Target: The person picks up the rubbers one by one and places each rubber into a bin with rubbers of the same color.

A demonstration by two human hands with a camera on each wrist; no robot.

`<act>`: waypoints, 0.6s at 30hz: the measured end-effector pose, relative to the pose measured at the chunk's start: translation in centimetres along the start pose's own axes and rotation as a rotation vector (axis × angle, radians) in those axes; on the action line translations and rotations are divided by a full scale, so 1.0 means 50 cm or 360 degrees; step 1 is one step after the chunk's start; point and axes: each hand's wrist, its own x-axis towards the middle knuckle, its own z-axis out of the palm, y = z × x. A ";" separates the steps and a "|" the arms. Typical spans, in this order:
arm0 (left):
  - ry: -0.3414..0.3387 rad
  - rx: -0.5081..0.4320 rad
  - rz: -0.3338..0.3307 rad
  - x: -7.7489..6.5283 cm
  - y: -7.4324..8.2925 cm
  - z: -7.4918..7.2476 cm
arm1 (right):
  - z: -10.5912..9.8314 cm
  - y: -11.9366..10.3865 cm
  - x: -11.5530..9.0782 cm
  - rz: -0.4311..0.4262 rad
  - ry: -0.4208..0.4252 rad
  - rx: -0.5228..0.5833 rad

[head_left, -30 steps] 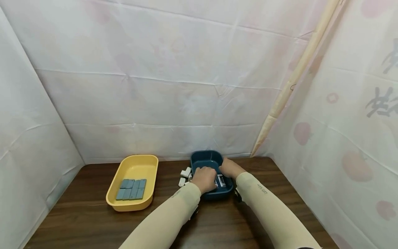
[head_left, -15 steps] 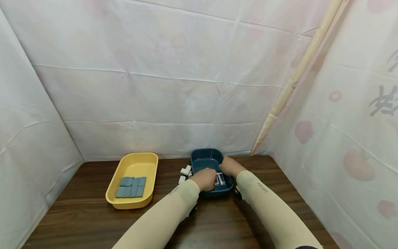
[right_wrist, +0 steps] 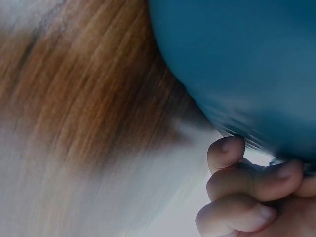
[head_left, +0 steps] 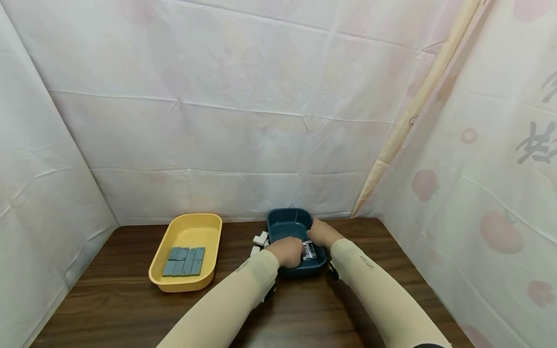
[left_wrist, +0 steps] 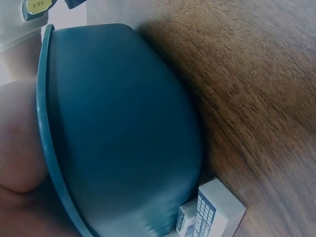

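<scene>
In the head view my left hand point(head_left: 286, 252) reaches over the near left side of a dark blue tray point(head_left: 287, 229), its fingertips hidden inside. Close to those fingers, small white blocks with dark printed sleeves point(head_left: 309, 251), resembling erasers, lie on the tray floor. My right hand point(head_left: 323, 233) grips the tray's right rim; its curled fingers point(right_wrist: 232, 215) show against the outer wall in the right wrist view. Several white blocks point(head_left: 260, 239) sit on the table along the tray's left side. One of them, a sleeved white block point(left_wrist: 217, 210), touches or nearly touches the tray wall.
A yellow tray point(head_left: 201, 235) stands to the left on the brown wooden table point(head_left: 109, 285). Flat grey-blue blocks point(head_left: 184, 261) lie in rows in its near half. Pale cloth walls point(head_left: 239, 145) enclose the table at the back and both sides.
My left hand has shifted slightly within the blue tray, and the printed blocks beside its fingers have moved a little. The right hand stays at the rim. The head view has tilted slightly.
</scene>
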 end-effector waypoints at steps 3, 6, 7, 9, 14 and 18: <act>0.0011 0.0026 0.0014 -0.001 -0.003 0.002 | 0.001 -0.001 -0.001 -0.0007 -0.0004 0.0009; 0.0063 -0.0006 0.0014 -0.006 -0.009 0.001 | 0.002 -0.001 -0.001 -0.0011 -0.0002 0.0025; 0.0096 -0.0010 0.0013 -0.010 -0.011 -0.001 | 0.002 -0.001 0.000 -0.0009 -0.0001 0.0035; 0.0173 -0.0045 0.0008 -0.018 -0.018 -0.008 | 0.003 -0.002 0.001 -0.0001 0.0007 0.0058; 0.0405 -0.0035 -0.0023 -0.052 -0.040 -0.038 | 0.003 0.000 0.003 0.0020 0.0025 0.0095; 0.0559 -0.0017 -0.0140 -0.086 -0.061 -0.062 | 0.006 0.004 0.007 0.0028 0.0020 0.0137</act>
